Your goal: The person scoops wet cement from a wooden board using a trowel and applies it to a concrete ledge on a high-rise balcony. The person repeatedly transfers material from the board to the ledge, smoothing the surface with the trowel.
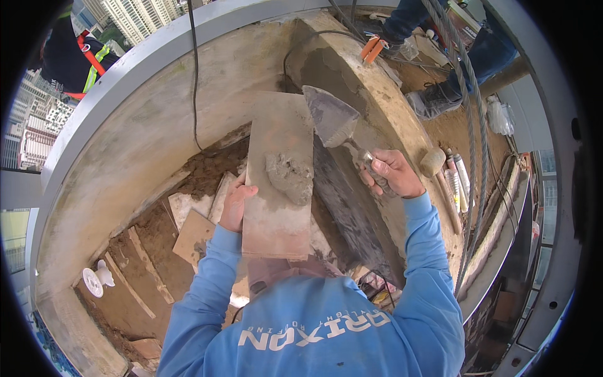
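Observation:
My left hand [236, 200] grips the left edge of a long rectangular tile [276, 229], thumb on its top face. A lump of wet grey mortar [290, 178] sits near the tile's middle, with a thin smear around it. In my right hand [394, 172] is a pointing trowel by its handle, fingers wrapped round it. The mortar-coated trowel blade [330, 117] points up and left, by the tile's far right corner; I cannot tell whether they touch. Right of the tile runs a ledge with fresh grey mortar on its inner side.
A mallet [433, 162] and several tubes [461, 179] lie on the right ledge [408, 116]. Steel ropes [468, 94] hang at right. Another person's shoe [433, 100] is at upper right; a person in a harness [88, 60] is at upper left. A white spool [98, 278] lies lower left.

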The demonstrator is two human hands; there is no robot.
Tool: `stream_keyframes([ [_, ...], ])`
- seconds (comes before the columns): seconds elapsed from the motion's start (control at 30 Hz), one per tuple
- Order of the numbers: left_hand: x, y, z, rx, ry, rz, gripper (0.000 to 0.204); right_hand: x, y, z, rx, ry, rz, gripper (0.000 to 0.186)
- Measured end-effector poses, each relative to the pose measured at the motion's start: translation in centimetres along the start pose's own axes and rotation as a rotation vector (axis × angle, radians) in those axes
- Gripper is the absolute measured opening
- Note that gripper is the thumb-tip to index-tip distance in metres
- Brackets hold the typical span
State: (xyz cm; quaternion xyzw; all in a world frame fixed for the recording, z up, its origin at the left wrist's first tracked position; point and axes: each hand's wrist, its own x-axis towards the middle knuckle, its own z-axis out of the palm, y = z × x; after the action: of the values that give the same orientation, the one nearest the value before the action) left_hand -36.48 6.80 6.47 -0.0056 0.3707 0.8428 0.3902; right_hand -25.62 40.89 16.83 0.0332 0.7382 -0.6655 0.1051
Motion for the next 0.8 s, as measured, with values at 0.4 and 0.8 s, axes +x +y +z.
stream_keyframes([
  [0.4, 0.8, 0.0, 1.6, -0.095, -0.008, 0.023, 0.066, -3.0, 5.2, -3.2, 0.256, -0.221, 0.446, 0.05],
  [0.8, 2.3, 4.6, 3.5, -0.067, 0.09, 0.291, 0.063, -6.0, -1.7, 4.7, -0.878, 0.299, -0.307, 0.044],
])
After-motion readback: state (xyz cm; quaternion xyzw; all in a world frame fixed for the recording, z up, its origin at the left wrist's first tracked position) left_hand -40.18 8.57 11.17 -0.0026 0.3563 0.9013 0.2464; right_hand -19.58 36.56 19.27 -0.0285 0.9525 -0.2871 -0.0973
